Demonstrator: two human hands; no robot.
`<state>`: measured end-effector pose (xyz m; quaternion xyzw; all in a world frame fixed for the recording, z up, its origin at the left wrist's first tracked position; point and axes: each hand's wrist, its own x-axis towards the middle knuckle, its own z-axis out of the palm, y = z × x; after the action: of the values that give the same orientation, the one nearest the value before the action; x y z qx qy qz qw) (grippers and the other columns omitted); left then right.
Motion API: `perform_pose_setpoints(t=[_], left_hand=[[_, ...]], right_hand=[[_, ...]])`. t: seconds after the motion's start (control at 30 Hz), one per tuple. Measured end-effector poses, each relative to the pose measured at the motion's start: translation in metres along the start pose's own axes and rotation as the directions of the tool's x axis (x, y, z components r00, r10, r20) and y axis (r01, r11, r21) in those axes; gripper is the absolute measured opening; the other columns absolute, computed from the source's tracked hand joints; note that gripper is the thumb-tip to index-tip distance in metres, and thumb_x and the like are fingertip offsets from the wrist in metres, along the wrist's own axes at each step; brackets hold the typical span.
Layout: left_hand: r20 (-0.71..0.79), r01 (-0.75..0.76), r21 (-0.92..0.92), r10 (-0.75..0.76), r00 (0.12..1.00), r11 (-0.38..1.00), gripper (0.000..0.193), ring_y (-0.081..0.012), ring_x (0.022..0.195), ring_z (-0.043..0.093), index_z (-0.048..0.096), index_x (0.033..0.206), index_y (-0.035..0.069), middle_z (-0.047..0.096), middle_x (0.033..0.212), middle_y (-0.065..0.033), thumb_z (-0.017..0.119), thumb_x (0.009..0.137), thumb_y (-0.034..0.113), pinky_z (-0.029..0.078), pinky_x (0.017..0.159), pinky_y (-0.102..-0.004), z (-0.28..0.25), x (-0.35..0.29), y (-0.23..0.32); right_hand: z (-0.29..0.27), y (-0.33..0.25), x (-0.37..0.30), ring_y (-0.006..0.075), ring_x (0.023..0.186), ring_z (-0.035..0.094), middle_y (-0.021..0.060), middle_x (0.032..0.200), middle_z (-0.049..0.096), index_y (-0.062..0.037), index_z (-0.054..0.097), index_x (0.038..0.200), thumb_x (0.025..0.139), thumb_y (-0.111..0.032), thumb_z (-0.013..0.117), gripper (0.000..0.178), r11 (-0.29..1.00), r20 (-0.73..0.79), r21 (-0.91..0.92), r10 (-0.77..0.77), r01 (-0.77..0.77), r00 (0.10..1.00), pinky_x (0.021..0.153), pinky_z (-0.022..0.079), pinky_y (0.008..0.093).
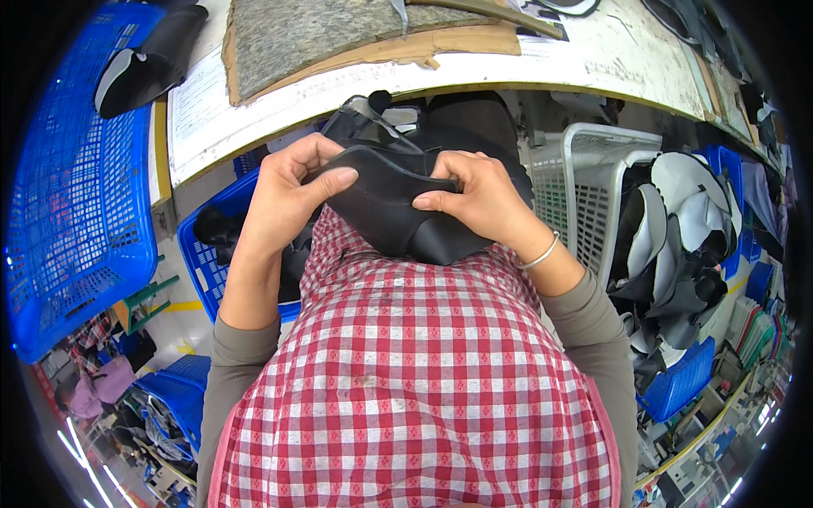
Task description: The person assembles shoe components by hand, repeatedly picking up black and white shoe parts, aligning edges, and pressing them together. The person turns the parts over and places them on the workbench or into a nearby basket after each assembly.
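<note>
Both my hands grip a black shoe upper (385,199) over my lap, in front of the table edge. My left hand (292,190) pinches its left edge, thumb on the near face and fingers behind. My right hand (478,193) pinches the upper rim on the right side, thumb pressed to the near face. A seam line curves across the dark surface, and a grey-lined flap (377,118) rises behind it. The lower part of the piece rests against my red checked apron (406,356). The fingertips behind the material are hidden.
A white worktable (593,72) runs ahead, bearing a grey board (322,38). Another black upper (148,72) lies at its left corner. A blue basket (80,186) stands left, another blue crate (199,267) below. At right, a white basket (584,199) stands beside piled black-and-white pieces (669,245).
</note>
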<state>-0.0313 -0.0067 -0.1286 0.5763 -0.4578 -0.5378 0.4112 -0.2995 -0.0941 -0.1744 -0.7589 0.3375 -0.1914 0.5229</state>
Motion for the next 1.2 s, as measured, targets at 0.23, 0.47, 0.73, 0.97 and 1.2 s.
perform_pose_setpoints(t=[0.23, 0.47, 0.73, 0.97, 1.2], left_hand=[[0.028, -0.186, 0.308, 0.186, 0.982, 0.933, 0.020, -0.0107, 0.092, 0.060, 0.067, 0.101, 0.001, 0.066, 0.094, -0.0018, 0.079, 0.086, 0.005, 0.048, 0.088, -0.0280, 0.023, -0.005, 0.007], [-0.063, -0.203, 0.164, 0.215, 0.975, 0.965, 0.023, -0.0088, 0.091, 0.058, 0.065, 0.103, 0.001, 0.064, 0.092, -0.0004, 0.080, 0.087, 0.009, 0.048, 0.085, -0.0268, 0.028, -0.006, 0.010], [-0.157, -0.273, -0.025, 0.265, 0.951, 0.962, 0.014, -0.0124, 0.081, 0.064, 0.074, 0.097, 0.001, 0.071, 0.089, -0.0013, 0.078, 0.087, 0.011, 0.051, 0.080, -0.0265, 0.005, 0.004, -0.019], [0.331, -0.433, -0.762, 0.864, 0.380, 0.482, 0.045, -0.0122, 0.080, 0.048, 0.054, 0.072, 0.020, 0.055, 0.075, 0.0049, 0.036, 0.112, 0.030, 0.038, 0.081, -0.0299, -0.146, 0.089, -0.005], [0.255, 0.075, -0.895, 0.366, 0.895, 0.440, 0.037, -0.0203, 0.093, 0.050, 0.046, 0.073, 0.016, 0.054, 0.086, -0.0023, 0.046, 0.109, 0.028, 0.042, 0.096, -0.0373, -0.030, 0.098, -0.088]], right_hand=[[-0.010, -0.016, 0.015, 0.0130, 0.077, 0.058, 0.0045, 0.088, 0.066, -0.0022, 0.071, 0.100, 0.085, -0.019, 0.086, 0.027, 0.989, 0.160, 0.077, -0.137, 0.126, 0.978, 0.072, 0.049, 0.0303], [0.002, -0.030, 0.022, 0.0059, 0.083, 0.060, -0.0019, 0.088, 0.070, -0.0029, 0.073, 0.110, 0.089, -0.018, 0.083, 0.028, 0.937, 0.243, 0.326, 0.045, -0.125, 0.969, 0.077, 0.052, 0.0286], [-0.003, -0.036, 0.006, 0.0138, 0.087, 0.067, 0.0035, 0.097, 0.073, -0.0004, 0.071, 0.112, 0.085, -0.015, 0.084, 0.034, 0.991, 0.126, -0.066, -0.107, 0.116, 0.986, 0.083, 0.054, 0.0301], [-0.079, -0.067, 0.019, 0.0200, 0.106, 0.069, 0.0100, 0.123, 0.071, -0.0019, 0.065, 0.130, 0.095, -0.012, 0.074, 0.038, 0.980, -0.219, 0.184, -0.040, 0.082, 0.975, 0.097, 0.054, 0.0319], [-0.003, -0.039, 0.054, 0.0155, 0.103, 0.064, 0.0043, 0.119, 0.068, -0.0047, 0.064, 0.103, 0.082, 0.003, 0.080, 0.028, 0.889, 0.333, 0.326, -0.428, 0.323, 0.840, 0.084, 0.052, 0.0279]])
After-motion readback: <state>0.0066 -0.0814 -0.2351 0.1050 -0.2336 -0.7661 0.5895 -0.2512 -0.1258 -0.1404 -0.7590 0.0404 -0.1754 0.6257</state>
